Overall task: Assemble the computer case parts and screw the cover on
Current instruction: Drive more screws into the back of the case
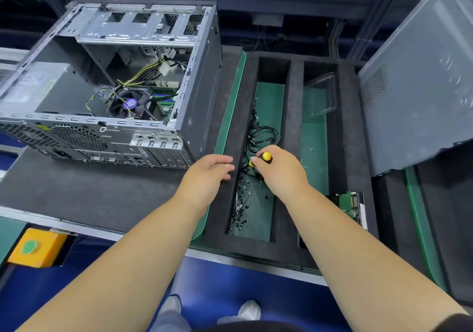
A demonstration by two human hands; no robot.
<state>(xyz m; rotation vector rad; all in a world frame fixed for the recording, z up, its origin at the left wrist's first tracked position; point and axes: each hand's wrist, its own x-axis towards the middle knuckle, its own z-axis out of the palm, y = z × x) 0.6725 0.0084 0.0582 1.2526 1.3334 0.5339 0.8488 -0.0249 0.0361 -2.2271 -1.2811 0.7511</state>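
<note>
Head view looks down on two bare arms over a dark tabletop (pixel 102 190). The right hand (pixel 280 170) has its grip curled tight round a screwdriver (pixel 266 156) with a yellow and black handle. Only the handle end shows, poking up and a little away from the person; the rest is hidden under the fingers, so I cannot tell where the tip points. Right under that grip lies a long tray slot (pixel 266 137) with black cables (pixel 263 134) and many small screws (pixel 240 208). The left hand (pixel 208 174) is just beside the right one, fingers straight and loose, holding nothing. The open computer case (pixel 110 80) lies on its side, far to the left of the grip and farther from the person, open side up. A big grey cover (pixel 419 88) leans up on the right of the grip.
</note>
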